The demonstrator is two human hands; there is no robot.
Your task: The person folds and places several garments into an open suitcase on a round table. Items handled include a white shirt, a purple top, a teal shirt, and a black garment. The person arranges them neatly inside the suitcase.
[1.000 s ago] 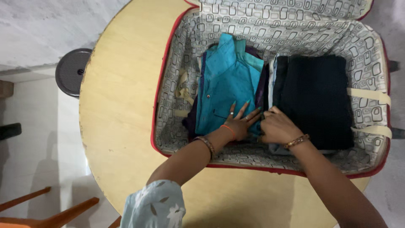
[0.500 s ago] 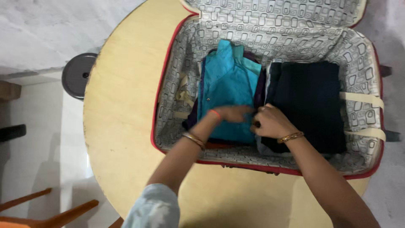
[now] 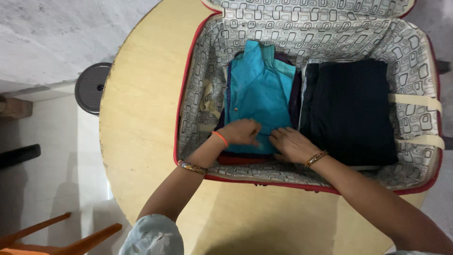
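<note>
Now, the round pale wooden table (image 3: 141,141) carries an open red-edged suitcase with a grey patterned lining (image 3: 325,33) — inside, a folded teal shirt (image 3: 257,94) tops the left stack and a folded dark navy garment (image 3: 351,108) fills the right. Both hands sit at the shirt's near edge: the left hand (image 3: 241,132) with fingers curled on the teal cloth, the right hand (image 3: 291,144) flat, fingers together, pressing just beside it — neither clamped.
</note>
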